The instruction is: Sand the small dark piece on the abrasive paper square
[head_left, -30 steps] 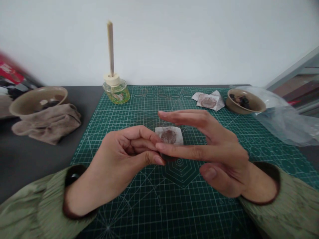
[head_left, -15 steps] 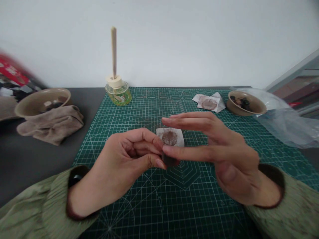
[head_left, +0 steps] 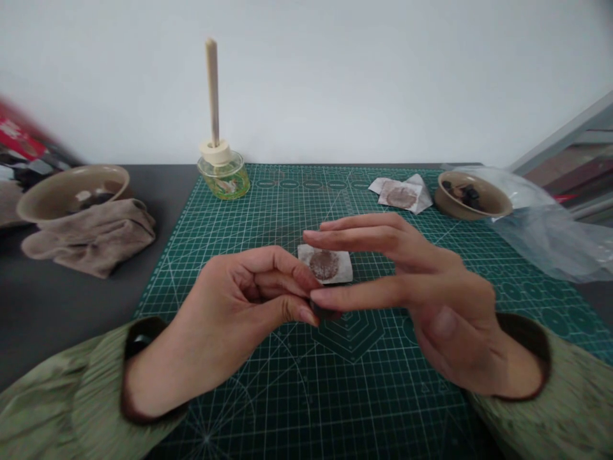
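Two bare hands meet above a green cutting mat (head_left: 364, 390), both emerging from olive-green sleeves (head_left: 81, 374). The left hand (head_left: 234, 313) grasps a small dark piece (head_left: 326, 312), pinching it at the tips of thumb and index finger, with the remaining fingers curled behind. The piece lies at the right end of this pinch; its full shape is hidden by the fingers. The right hand (head_left: 443, 297) grips nothing: its index finger extends leftward, the tip laid against the upper part of the dark piece, while the other fingers reach out above it and the thumb is tucked below.

Just beyond the joined fingertips, a white square pad (head_left: 330, 265) with a round brown stain rests on the mat. Beyond the right hand lie white papers (head_left: 402, 195), similarly stained; to their right stands a tan bowl (head_left: 453, 204) of dark bits, with a clear plastic bag (head_left: 550, 236) beside it. Directly beyond the left hand stands a glass bottle (head_left: 224, 179) bearing upright pale sticks (head_left: 213, 96). Farther to the left of that hand, on the dark tabletop (head_left: 165, 191), a crumpled brown cloth (head_left: 103, 239) touches a second bowl (head_left: 48, 191) containing dark and pale bits.
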The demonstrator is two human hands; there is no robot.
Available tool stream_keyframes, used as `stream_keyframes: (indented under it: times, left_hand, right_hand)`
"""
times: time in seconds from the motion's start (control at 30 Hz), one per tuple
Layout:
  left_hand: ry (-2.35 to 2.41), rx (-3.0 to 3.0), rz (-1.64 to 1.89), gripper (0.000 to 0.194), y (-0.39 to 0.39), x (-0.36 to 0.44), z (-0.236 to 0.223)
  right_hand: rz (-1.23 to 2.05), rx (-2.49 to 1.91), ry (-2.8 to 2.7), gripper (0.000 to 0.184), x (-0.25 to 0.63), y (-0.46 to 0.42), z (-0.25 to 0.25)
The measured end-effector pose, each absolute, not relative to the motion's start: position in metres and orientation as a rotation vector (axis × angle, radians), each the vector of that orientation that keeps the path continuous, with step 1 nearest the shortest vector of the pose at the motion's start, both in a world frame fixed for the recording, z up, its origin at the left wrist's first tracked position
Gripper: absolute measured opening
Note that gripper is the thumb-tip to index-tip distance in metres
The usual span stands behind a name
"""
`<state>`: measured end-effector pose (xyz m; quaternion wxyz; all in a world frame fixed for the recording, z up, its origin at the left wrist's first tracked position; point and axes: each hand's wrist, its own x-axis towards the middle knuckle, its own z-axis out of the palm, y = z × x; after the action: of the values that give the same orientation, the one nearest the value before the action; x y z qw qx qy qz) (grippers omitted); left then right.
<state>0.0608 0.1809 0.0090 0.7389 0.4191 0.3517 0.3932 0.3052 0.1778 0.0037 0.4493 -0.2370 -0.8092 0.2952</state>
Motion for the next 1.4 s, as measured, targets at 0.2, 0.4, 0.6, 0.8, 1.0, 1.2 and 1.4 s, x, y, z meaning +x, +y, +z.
stream_keyframes:
  times: [0.2,0.4,0.6,0.8,1.0,1.2,1.4]
  left_hand:
    - [0.750,0.922,0.863,0.035,0.184,0.061,0.008]
    - [0.726,0.935,0.875,0.034,0.179,0.059,0.010]
    - [0.712,0.933,0.903,0.033,0.176,0.056,0.009]
    - [0.702,0.974,0.898,0.033,0.176,0.058,0.009]
    - [0.711,0.983,0.907,0.033,0.176,0.058,0.011]
    - [0.710,0.992,0.908,0.032,0.174,0.059,0.010]
    - [0.734,1.000,0.893,0.031,0.175,0.056,0.010]
  right_hand:
    - [0.714,-0.665,-2.022,0.059,0.303,0.172,0.007]
    - [0.585,-0.503,-1.965,0.021,0.303,0.184,-0.001]
    - [0.495,-0.493,-2.050,0.028,0.302,0.187,-0.002]
    - [0.480,-0.503,-2.099,0.023,0.303,0.183,0.002]
    - [0.496,-0.507,-2.097,0.024,0.304,0.184,0.001]
    - [0.494,-0.519,-2.092,0.024,0.303,0.181,0.002]
    - [0.508,-0.523,-2.085,0.024,0.303,0.182,0.001]
